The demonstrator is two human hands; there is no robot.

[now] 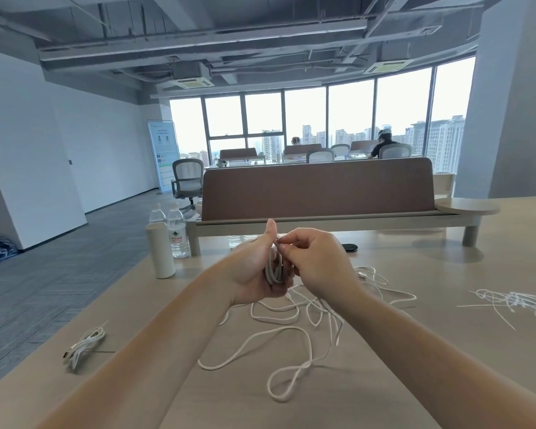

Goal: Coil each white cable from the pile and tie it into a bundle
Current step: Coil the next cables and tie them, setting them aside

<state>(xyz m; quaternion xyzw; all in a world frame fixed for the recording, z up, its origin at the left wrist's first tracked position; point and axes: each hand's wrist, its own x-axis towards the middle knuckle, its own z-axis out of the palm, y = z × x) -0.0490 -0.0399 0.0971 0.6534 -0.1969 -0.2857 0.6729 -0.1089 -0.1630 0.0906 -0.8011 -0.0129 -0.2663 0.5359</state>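
Observation:
My left hand (254, 267) holds a small coil of white cable (274, 269) upright above the table, fingers curled round it and thumb raised. My right hand (314, 261) pinches something thin and white at the top of that coil, beside the left thumb. Below both hands a loose pile of white cables (297, 323) sprawls over the table, with long loops running toward me. One tied bundle of white cable (84, 346) lies at the table's left edge.
A heap of thin white ties (514, 301) lies at the right. A white cylinder (160, 250) and two water bottles (177, 232) stand at the back left. A desk riser with a brown partition (317, 187) crosses the back; a black disc (348, 247) lies under it.

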